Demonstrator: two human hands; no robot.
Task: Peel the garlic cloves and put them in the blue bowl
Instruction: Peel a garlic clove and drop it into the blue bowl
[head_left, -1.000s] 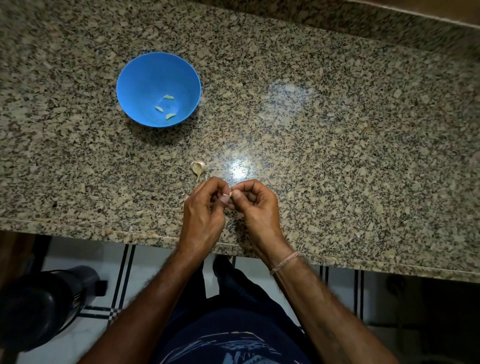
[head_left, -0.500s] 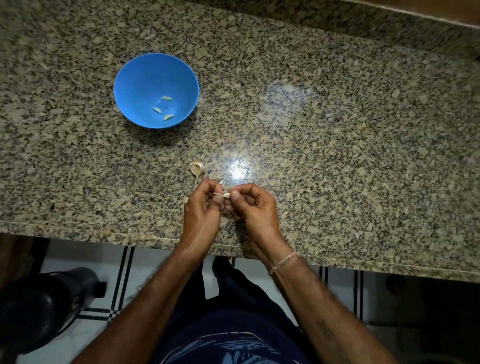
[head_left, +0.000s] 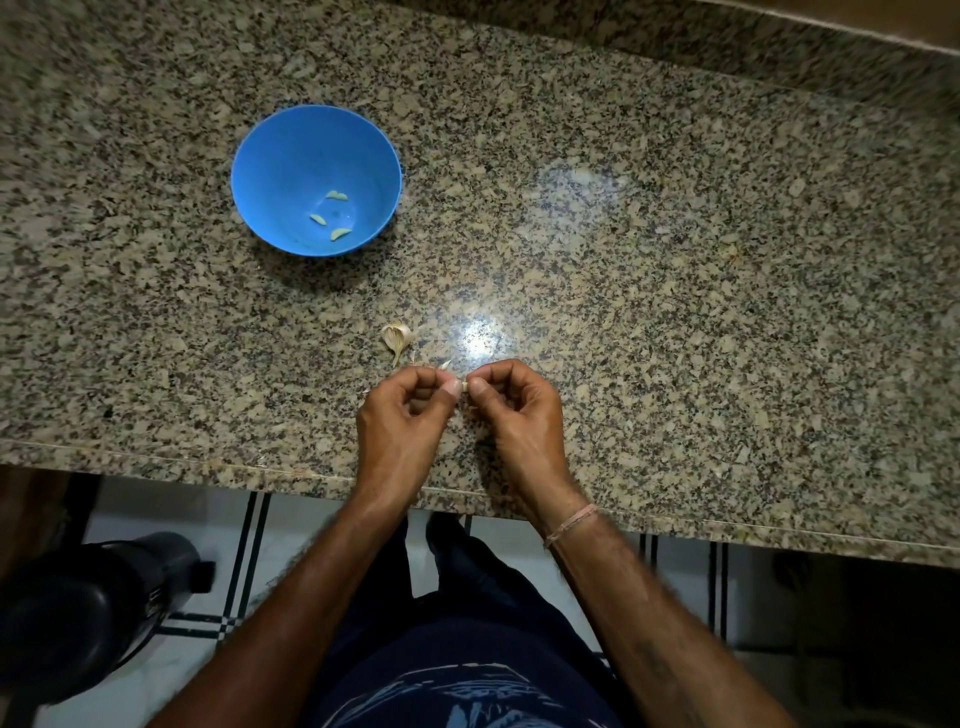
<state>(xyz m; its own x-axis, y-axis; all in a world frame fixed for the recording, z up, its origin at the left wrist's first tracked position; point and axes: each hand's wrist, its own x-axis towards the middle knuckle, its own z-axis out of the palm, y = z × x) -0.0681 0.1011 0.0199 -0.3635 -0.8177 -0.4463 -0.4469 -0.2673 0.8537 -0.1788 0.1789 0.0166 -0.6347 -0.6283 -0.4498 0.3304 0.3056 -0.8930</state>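
The blue bowl (head_left: 270, 145) stands on the speckled granite worktop (head_left: 675, 312), and three peeled cloves (head_left: 336, 195) lie apart from one another low on its inner wall, toward the side nearest the person. Nearer the person than the bowl and a little to its right, a papery garlic husk (head_left: 397, 338) with a short stalk lies on the stone, well apart from the bowl. Just past the husk, still farther from the bowl, both hands hover close to the worktop's front edge. The left hand (head_left: 402, 415) has its fingers curled in and its thumb tip pressed against a small pale garlic clove (head_left: 466, 386); the right hand (head_left: 519, 410), curled the same way, pinches the same clove from the other side, so the two thumbs nearly meet around it. Only a sliver of the clove shows between them, and how much skin is on it cannot be told. A few thin skin scraps (head_left: 445, 364) lie between the husk and the left hand's knuckles. A pale wristband (head_left: 570, 525) circles the right wrist. Beyond the worktop's edge, on the side away from the bowl, is a tiled floor (head_left: 244, 561) with dark lines, and a dark rounded object (head_left: 78, 613) stands on it.
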